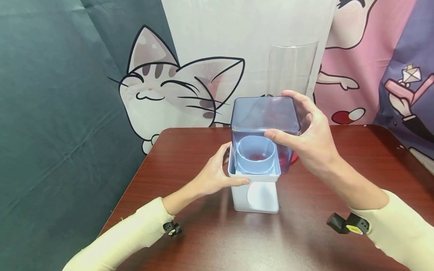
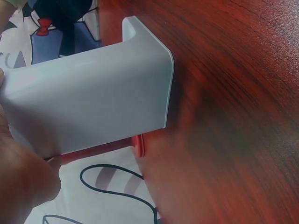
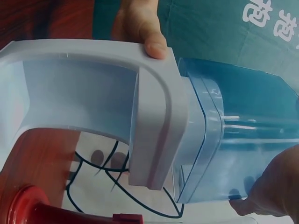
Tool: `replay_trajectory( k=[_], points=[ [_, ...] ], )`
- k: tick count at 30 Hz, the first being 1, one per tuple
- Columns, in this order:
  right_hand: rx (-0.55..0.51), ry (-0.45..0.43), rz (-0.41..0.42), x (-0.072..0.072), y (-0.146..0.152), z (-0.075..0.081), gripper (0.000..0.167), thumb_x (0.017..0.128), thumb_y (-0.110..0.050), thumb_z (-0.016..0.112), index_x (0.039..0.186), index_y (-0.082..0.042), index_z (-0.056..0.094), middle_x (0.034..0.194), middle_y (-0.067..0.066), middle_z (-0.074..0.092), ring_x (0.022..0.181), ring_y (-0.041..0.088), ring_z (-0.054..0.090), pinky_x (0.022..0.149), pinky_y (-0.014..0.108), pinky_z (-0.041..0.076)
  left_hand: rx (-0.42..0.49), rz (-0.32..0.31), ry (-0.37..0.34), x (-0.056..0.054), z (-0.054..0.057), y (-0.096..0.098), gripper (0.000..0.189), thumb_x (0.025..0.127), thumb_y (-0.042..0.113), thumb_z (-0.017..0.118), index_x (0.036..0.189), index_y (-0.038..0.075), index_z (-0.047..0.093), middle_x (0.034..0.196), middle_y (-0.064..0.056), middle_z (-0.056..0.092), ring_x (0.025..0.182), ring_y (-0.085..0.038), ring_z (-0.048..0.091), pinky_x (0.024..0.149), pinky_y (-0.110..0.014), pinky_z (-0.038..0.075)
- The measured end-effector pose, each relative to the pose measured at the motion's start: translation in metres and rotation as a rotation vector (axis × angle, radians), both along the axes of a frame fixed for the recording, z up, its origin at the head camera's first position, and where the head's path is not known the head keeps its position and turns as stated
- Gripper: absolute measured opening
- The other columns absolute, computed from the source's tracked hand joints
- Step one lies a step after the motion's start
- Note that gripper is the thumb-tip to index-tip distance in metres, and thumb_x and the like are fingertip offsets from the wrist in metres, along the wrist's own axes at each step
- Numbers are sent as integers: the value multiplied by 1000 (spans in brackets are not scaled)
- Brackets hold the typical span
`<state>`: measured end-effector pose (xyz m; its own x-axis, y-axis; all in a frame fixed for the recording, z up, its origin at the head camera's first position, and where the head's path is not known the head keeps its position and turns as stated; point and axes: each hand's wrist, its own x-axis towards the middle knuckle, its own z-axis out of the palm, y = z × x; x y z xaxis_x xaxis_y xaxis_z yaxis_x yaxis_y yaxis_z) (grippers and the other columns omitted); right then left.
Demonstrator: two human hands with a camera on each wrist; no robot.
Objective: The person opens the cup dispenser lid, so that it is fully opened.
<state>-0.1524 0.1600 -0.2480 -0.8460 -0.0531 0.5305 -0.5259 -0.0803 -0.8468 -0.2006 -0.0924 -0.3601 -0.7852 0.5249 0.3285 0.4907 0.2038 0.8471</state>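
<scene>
A white stand [image 1: 239,197] with an arched opening in its lower front stands upright on the table. My left hand [image 1: 211,175] grips its upper part, thumb along the front rim. Just above and behind that rim is a see-through blue square box [image 1: 266,113], held by my right hand [image 1: 313,139] between thumb and fingers. A round pale-blue collar [image 1: 255,165] shows at the top of the stand. In the right wrist view, the box [image 3: 252,112] is aligned with the stand's top [image 3: 156,126], a pale part between them; whether they touch I cannot tell.
Behind the box stands a tall clear cylinder [image 1: 291,67]. A red base [image 3: 30,205] is beside the stand, mostly hidden in the head view. The brown wooden table [image 1: 190,241] ends at printed cloths with a cartoon cat [image 1: 152,90].
</scene>
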Motion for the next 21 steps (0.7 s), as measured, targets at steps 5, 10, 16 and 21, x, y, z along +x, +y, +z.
replay_trajectory(
  k=[5,10,16,21],
  points=[
    [-48,-5,-14,3,4,5,72,81,17,79,145,-12,59,123,13,68,108,23,66,87,23,57,21,-10,-7,0,0,0,104,74,9,98,158,15,37,144,-3,58,130,-16,61,113,-34,48],
    [-167,34,13,5,6,13,71,79,22,76,142,-8,62,124,16,69,108,24,67,88,25,58,23,-12,9,0,1,-1,101,73,10,99,156,15,41,142,-1,59,128,-16,63,113,-35,49],
    [-312,94,38,4,15,21,69,76,27,74,138,1,63,128,19,66,110,26,64,89,25,58,6,25,25,2,5,-4,100,70,11,101,153,14,46,139,0,62,124,-14,65,112,-30,49],
    [-373,101,42,3,27,21,68,75,29,76,137,4,62,131,22,64,109,26,65,85,25,59,9,49,12,3,8,-11,101,70,11,101,154,13,45,140,-2,63,127,-14,64,112,-30,48]
  ],
)
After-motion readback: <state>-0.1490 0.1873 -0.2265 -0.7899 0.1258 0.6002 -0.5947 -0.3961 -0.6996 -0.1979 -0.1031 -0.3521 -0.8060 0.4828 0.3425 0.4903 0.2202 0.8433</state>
